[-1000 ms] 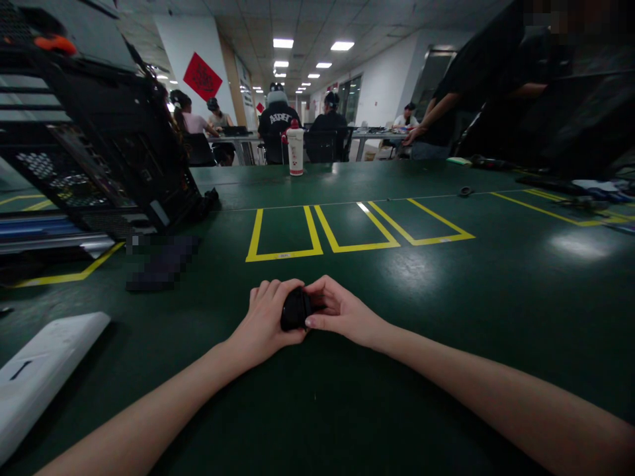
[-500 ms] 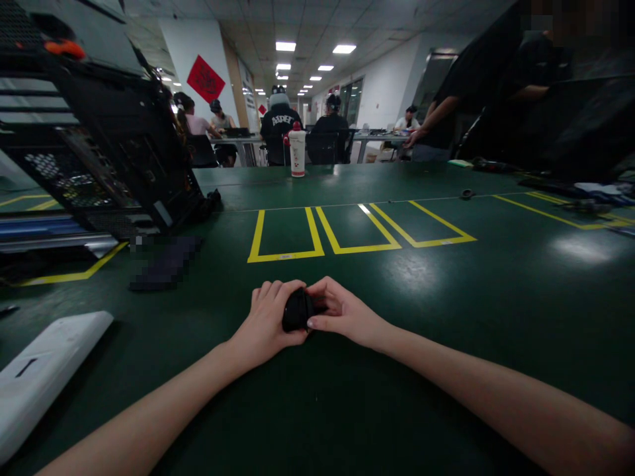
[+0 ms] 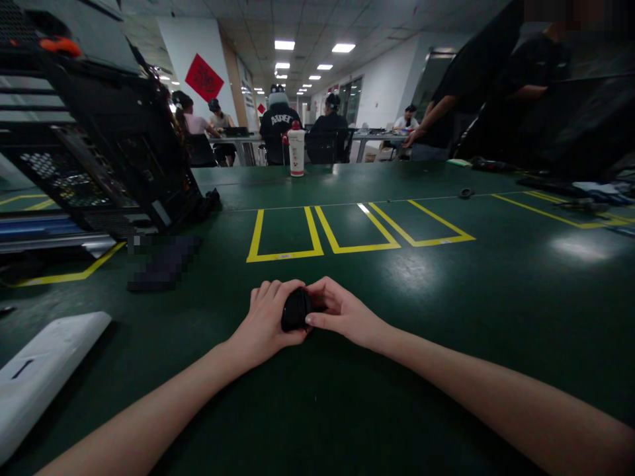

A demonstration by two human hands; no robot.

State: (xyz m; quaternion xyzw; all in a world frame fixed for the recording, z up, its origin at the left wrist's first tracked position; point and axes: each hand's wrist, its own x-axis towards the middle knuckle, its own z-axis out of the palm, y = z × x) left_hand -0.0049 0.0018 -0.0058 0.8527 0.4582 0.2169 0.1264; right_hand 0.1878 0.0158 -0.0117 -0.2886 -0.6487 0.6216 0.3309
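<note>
Between my hands is a small black rounded object (image 3: 296, 310), a little shiny, with a seam near its right side. Its exact kind is hard to make out. My left hand (image 3: 270, 317) wraps round it from the left, fingers over the far side and thumb along the near side. From the right, my right hand (image 3: 342, 314) grips its edge, thumb in front and fingers behind. Both hands are low at the dark green table (image 3: 317, 410), short of the yellow tape outlines (image 3: 285, 256). The fingers cover part of the object.
A black computer case (image 3: 143, 152) stands at the left, with a pixelated dark flat item (image 3: 166, 264) near it. A white device (image 3: 49, 370) lies nearer on the left. A white bottle with a red top (image 3: 296, 152) stands at the far edge. People (image 3: 280, 122) are beyond.
My hands and the black object keep almost the same place and grip. The whole view has shifted very slightly.
</note>
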